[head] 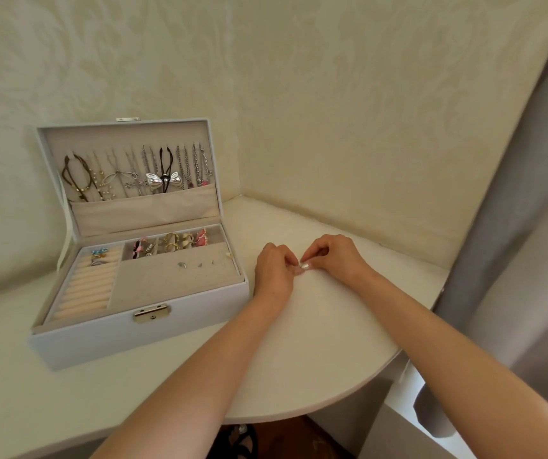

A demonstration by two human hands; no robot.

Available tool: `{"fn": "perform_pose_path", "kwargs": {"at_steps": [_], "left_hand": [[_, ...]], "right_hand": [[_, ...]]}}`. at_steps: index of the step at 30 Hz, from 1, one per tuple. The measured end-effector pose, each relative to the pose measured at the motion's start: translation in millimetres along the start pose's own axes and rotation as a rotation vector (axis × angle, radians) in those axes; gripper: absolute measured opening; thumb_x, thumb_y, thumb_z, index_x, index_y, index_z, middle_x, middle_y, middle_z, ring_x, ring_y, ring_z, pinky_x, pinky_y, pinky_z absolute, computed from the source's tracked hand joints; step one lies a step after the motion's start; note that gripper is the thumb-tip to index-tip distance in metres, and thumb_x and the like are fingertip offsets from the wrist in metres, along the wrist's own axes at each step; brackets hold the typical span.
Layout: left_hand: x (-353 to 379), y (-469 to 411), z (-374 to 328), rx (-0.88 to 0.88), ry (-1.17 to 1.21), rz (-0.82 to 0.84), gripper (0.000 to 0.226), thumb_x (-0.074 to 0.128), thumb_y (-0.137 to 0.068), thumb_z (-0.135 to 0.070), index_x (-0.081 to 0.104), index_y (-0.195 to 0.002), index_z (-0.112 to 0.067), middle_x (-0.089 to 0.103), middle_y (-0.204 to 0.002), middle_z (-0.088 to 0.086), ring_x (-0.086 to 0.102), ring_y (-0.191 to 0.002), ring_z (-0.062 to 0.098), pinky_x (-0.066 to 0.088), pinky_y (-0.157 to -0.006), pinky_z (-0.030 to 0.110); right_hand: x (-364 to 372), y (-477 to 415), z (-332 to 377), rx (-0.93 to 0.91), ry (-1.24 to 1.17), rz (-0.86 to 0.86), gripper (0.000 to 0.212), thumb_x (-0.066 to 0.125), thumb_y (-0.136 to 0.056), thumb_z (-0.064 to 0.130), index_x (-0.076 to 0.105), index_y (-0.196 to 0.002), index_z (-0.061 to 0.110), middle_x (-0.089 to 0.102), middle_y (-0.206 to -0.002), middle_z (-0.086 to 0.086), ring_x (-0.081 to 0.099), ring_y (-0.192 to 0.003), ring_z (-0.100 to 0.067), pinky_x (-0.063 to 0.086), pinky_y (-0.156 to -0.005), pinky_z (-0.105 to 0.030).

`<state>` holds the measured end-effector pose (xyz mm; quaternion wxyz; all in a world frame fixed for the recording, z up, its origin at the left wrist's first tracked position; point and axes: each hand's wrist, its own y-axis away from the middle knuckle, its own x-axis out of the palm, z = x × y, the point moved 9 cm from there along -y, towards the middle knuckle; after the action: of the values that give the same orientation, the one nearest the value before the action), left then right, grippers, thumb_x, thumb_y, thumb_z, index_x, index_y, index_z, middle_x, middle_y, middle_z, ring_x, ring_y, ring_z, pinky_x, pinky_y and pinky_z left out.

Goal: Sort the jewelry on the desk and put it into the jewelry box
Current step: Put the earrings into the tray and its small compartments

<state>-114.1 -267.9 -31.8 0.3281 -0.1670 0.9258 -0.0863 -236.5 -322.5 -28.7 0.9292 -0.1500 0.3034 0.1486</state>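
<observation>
The white jewelry box (77, 347) stands open on the left of the white desk (315, 352). Necklaces (153, 173) hang inside its lid. Its tray holds rings (100, 255) in the roll slots, hair clips and rings in the back compartments, and small earrings (196, 265) on the flat pad. To the right of the box, my left hand (274, 271) and my right hand (333, 256) meet fingertip to fingertip just above the desk. Both pinch a tiny pale piece of jewelry (300, 266) between them; its shape is too small to tell.
Cream patterned walls close off the back and left of the corner. The desk's rounded edge (381, 369) curves away at the right, with a grey curtain (514, 226) beyond it. Dark floor shows below the front edge.
</observation>
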Motion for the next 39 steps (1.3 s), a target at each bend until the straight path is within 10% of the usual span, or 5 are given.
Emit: {"fn": "perform_pose_path", "kwargs": {"at_steps": [12, 39], "left_hand": [[1.1, 3.2, -7.7, 0.079, -0.197, -0.012, 0.005, 0.059, -0.083, -0.002, 0.062, -0.083, -0.006, 0.054, -0.099, 0.010, 0.053, -0.092, 0.024, 0.040, -0.073, 0.032], [8.4, 31.2, -37.7, 0.355, -0.583, 0.043, 0.024, 0.037, -0.095, -0.008, 0.050, -0.115, -0.007, 0.047, -0.113, 0.012, 0.044, -0.104, 0.029, 0.025, -0.068, 0.031]], "right_hand": [[8.3, 8.8, 13.2, -0.179, 0.175, 0.050, 0.015, 0.065, -0.081, 0.003, 0.064, -0.078, 0.018, 0.055, -0.083, -0.004, 0.049, -0.076, -0.014, 0.039, -0.072, -0.024], [20.8, 34.4, 26.3, -0.350, 0.545, 0.016, 0.013, 0.045, -0.087, -0.003, 0.051, -0.089, 0.008, 0.053, -0.088, -0.007, 0.043, -0.081, -0.023, 0.033, -0.068, -0.032]]}}
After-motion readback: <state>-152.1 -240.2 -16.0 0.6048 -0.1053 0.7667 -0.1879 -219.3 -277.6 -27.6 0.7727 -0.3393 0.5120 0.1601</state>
